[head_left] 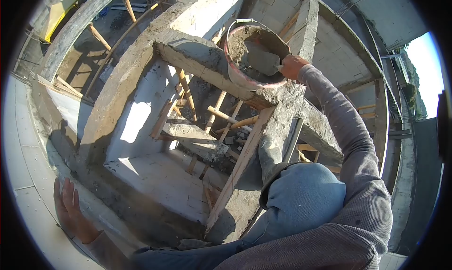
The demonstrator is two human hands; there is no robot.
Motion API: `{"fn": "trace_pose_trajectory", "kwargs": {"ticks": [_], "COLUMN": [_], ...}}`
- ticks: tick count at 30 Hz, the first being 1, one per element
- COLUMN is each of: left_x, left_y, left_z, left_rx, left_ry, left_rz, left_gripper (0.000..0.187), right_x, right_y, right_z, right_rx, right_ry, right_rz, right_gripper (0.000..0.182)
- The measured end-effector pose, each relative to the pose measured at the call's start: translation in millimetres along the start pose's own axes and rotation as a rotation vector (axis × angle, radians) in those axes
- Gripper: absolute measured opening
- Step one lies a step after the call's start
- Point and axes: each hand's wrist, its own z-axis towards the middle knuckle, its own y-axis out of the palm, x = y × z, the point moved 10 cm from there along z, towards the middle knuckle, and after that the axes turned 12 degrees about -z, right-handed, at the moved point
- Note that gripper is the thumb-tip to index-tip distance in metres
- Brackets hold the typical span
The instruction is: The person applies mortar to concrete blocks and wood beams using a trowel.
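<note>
My right hand [293,66] grips a trowel by its handle, over the right side of a mortar-caked bucket [237,74]. The trowel's flat grey blade [262,59] lies inside the bucket, and grey mortar [240,38] coats the inner wall around it. The bucket has a reddish rim and a raised wire handle, and sits on top of a concrete beam [200,51]. At the lower left, my left hand [74,212] holds nothing; its fingers are stretched out beside the pale outer wall surface.
Below my bent knee [301,187], a rough concrete beam [281,124] runs toward the bucket, edged by a wooden board [240,171]. Left of it drops a deep opening with bamboo props [186,93] and a wooden plank [195,140]. More beams and white block walls [207,11] surround it.
</note>
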Motion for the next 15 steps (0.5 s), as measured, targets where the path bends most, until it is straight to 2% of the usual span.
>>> {"fn": "trace_pose_trajectory", "kwargs": {"ticks": [2,6,8,9,11,12,14,15], "left_x": [-1.4,-4.1,-1.8,0.5,1.0,1.1,0.0,-1.0], "left_y": [-4.5,-3.7,3.9,8.6,8.5,8.4,7.9,7.4], "left_z": [1.0,1.7,-0.1,-1.8,-1.5,-1.3,-1.3,-0.6], "left_rx": [0.025,0.013,0.003,0.001,0.005,-0.002,-0.005,-0.007], "left_ry": [-0.011,-0.007,-0.005,-0.008,-0.013,-0.006,0.002,0.005], "left_rz": [-0.006,-0.013,-0.011,-0.003,0.009,0.006,-0.004,-0.016], "left_gripper": [0.05,0.049,0.049,0.05,0.05,0.05,0.05,0.05], "right_x": [-16.4,-50.5,-43.8,-37.5,-28.5,-22.1,-7.4,-7.4], "right_y": [19.6,14.0,24.8,31.1,32.4,33.2,44.4,47.3], "right_z": [16.1,0.5,10.1,12.1,14.4,10.6,-5.8,-9.2], "right_rx": [-0.102,-0.203,-0.303,-0.305,-0.215,-0.216,-0.375,-0.374], "right_ry": [-0.152,-0.18,-0.08,-0.083,-0.275,-0.279,-0.153,-0.221], "right_rz": [-0.045,0.087,0.165,0.163,0.26,0.256,0.818,0.863], "right_gripper": [0.04,0.047,0.047,0.047,0.041,0.041,0.034,0.029]}}
